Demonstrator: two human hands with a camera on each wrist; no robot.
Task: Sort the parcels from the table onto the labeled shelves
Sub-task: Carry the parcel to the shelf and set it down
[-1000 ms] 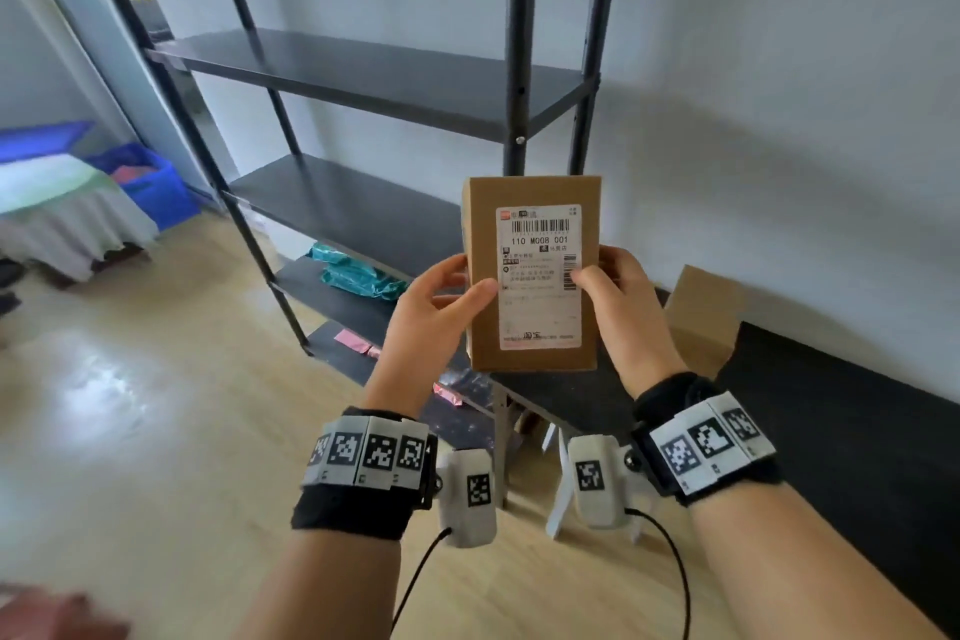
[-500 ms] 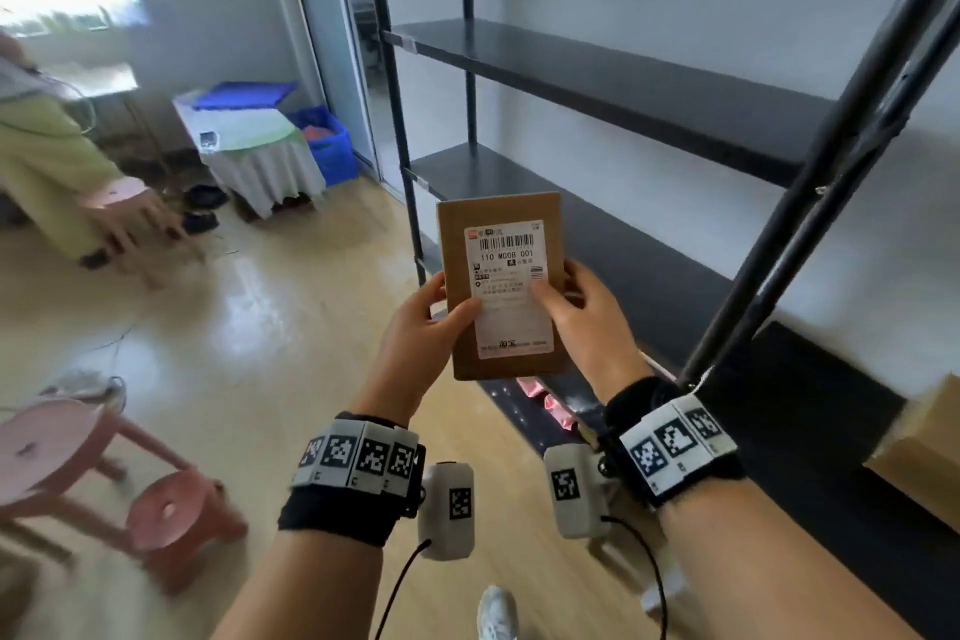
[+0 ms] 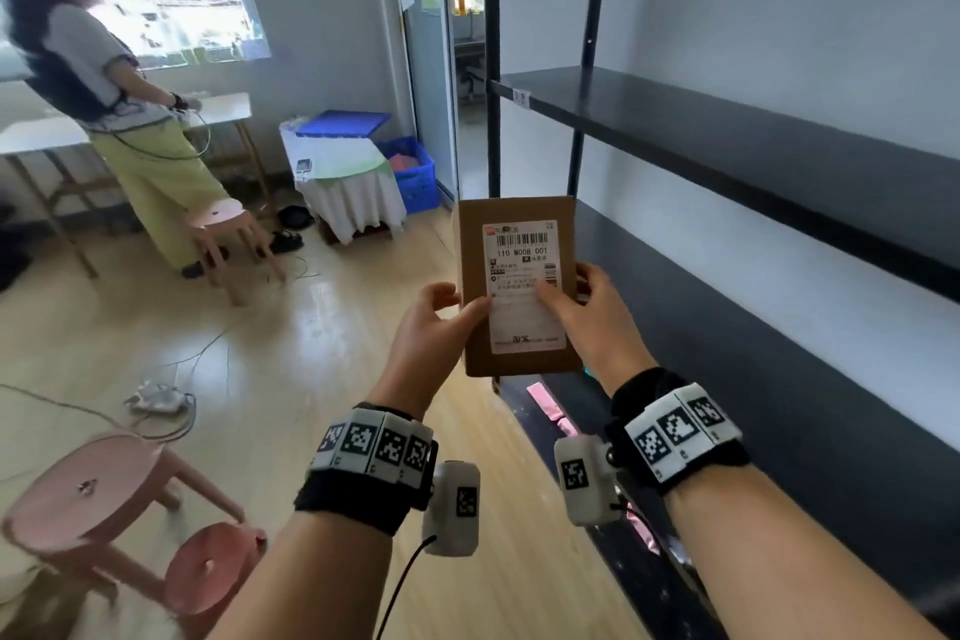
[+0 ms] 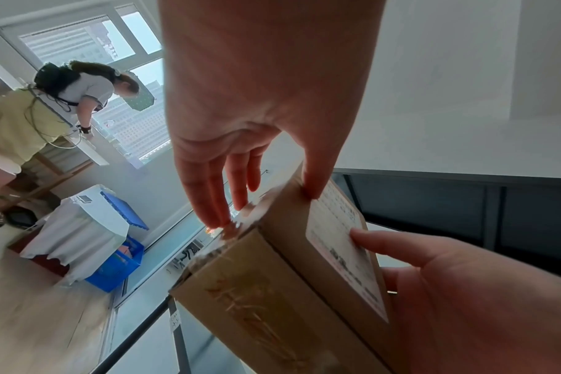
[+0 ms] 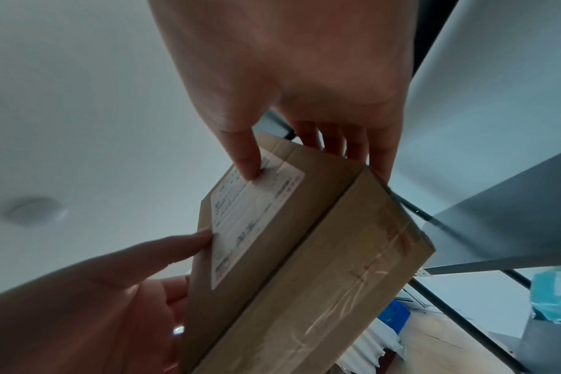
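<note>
I hold a flat brown cardboard parcel (image 3: 519, 286) upright in front of me, its white shipping label (image 3: 524, 283) facing me, printed "110 M008 001". My left hand (image 3: 441, 322) grips its left edge, thumb on the front and fingers behind. My right hand (image 3: 587, 312) grips the right edge the same way. The left wrist view shows the parcel (image 4: 273, 291) pinched between thumb and fingers, and the right wrist view shows the parcel (image 5: 292, 253) held likewise. A black metal shelf unit (image 3: 727, 146) stands to the right, with a small white tag (image 3: 521, 97) on its upper shelf edge.
A lower black shelf (image 3: 753, 353) runs beside my right arm; pink packets (image 3: 545, 400) lie on the bottom level. Pink stools (image 3: 104, 499) stand at the lower left. Another person (image 3: 114, 109) stands at a table by the window. A blue crate (image 3: 410, 172) sits near the doorway.
My view has swung left along the shelf unit toward its far end; the table is out of sight. Both hands keep the same hold on the parcel.
</note>
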